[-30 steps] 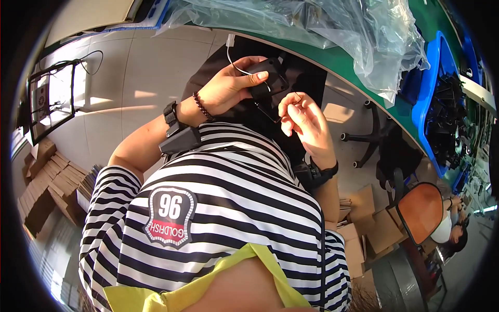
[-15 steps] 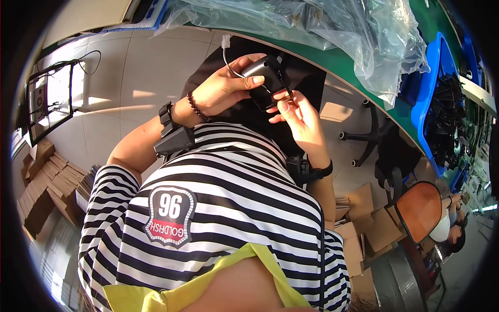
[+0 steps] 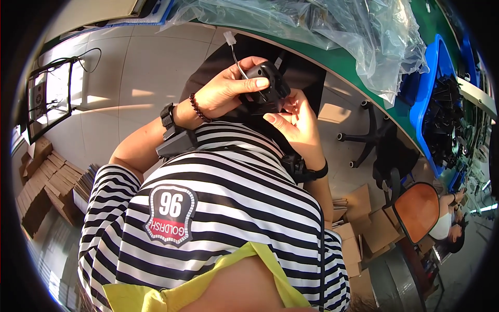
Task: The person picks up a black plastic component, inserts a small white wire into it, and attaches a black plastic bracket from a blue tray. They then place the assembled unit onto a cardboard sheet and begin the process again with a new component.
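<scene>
My left hand (image 3: 231, 86) is wrapped round a small black plastic housing (image 3: 270, 78) with rounded edges and small holes, its thumb lying across the top face. A thin cable (image 3: 236, 61) runs up from beside the thumb and ends in a white plug connector (image 3: 230, 38). At the housing's lower right end is my right hand (image 3: 299, 119). Its fingers curl against that end, while the thumb sits at the lower edge. Shadow and the dark plastic partly hide what lies between those fingertips.
Clear plastic bags (image 3: 364, 41) cover the green worktable (image 3: 332, 60) ahead. A blue bin (image 3: 429, 99) of black parts stands at the right. Cardboard boxes (image 3: 358, 229), an orange-seated chair (image 3: 417, 212) and another person (image 3: 449, 223) are at the lower right. A black metal frame (image 3: 49, 99) stands left.
The housing has turned in my left hand, showing more of its holed end. My right fingers have shifted behind its right end, and the thumb has moved lower. The plug has shifted slightly right.
</scene>
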Tool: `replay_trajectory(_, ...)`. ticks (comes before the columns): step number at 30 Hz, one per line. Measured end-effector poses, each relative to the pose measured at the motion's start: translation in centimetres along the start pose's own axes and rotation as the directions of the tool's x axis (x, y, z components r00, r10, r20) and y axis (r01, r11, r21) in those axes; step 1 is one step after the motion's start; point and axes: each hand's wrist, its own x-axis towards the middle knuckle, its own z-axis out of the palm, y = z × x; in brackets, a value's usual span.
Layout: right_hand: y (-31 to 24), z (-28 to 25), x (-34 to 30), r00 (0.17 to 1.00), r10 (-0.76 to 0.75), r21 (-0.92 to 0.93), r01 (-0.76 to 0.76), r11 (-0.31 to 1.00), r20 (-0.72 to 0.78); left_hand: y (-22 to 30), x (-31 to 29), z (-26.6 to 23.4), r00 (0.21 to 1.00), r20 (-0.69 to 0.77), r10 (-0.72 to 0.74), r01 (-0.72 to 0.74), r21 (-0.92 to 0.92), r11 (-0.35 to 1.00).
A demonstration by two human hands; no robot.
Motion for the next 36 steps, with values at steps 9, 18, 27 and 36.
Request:
replay_trajectory(9, -1.7, 0.4, -0.6, 0.999, -0.046, -0.239, 0.045, 0.97, 0.003, 0.2, -0.1, 0.8, 0.999, -0.04, 0.028, -0.024, 0.103, 0.994)
replay_trajectory(18, -2.5, -0.3, -1.0, 0.997, 0.076, -0.385, -0.077, 0.92, -0.017, 0.5, -0.1, 0.1, 0.991, -0.118, -0.06, 0.11, 0.482, 0.869)
replay_trajectory(27, -1.3, -0.4, -0.3, 0.997, -0.009, -0.229, -0.007, 0.973, -0.07, 1.2, -0.1, 0.2, 0.982, -0.19, -0.004, 0.097, 0.481, 0.871)
replay_trajectory(36, -3.1, -1.2, 0.3, 0.999, 0.012, -0.473, 0.007, 0.881, 0.038, 0.6, 0.2, -0.2, 0.99, -0.14, -0.014, 0.065, 0.366, 0.928)
